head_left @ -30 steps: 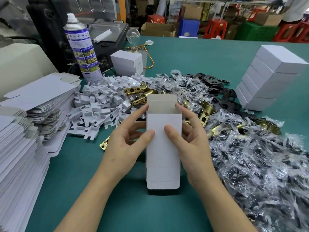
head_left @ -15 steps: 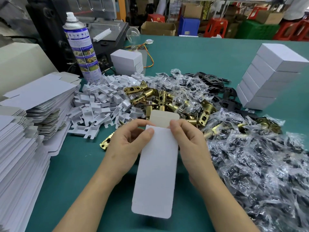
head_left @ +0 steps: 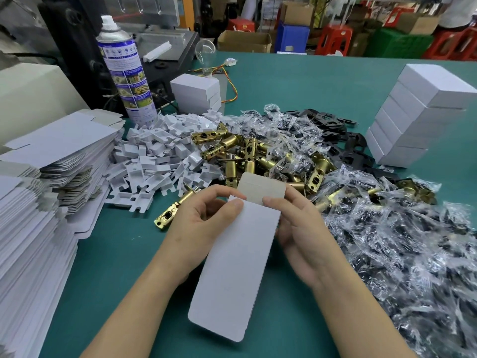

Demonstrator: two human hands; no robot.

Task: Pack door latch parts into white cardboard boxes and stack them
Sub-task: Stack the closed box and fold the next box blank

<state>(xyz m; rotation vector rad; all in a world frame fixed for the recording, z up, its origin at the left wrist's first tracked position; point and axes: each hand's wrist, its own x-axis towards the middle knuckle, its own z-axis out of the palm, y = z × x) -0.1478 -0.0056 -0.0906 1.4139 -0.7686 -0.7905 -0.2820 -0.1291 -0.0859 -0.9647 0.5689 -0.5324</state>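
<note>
White cardboard box [head_left: 237, 259] is held over the bench [head_left: 116, 254] at front centre, tilted, with its far end raised, between both hands. Left hand [head_left: 204, 223] is closed on the upper left edge with the thumb laid on the face; right hand [head_left: 296, 228] is closed on the upper right edge, thumb at the corner. Grey tuck flap [head_left: 260, 187] is seen standing open at the far end, just in front of the brass latches [head_left: 247, 156] piled on the bench. Whether anything is inside cannot be told. Box is judged light, thin-walled and easily creased, so it is best gripped on the long side edges near the open end, not squeezed on the broad face. Latches are judged heavy, rigid and smooth, best taken by the tube body. Bagged parts [head_left: 387, 241] at right are judged slippery and crinkly. White plastic pieces [head_left: 160, 156] lie left of the latches, flat box blanks [head_left: 51, 156] are stacked far left, and finished boxes [head_left: 413, 117] are stacked at right rear, well apart from the hands
</note>
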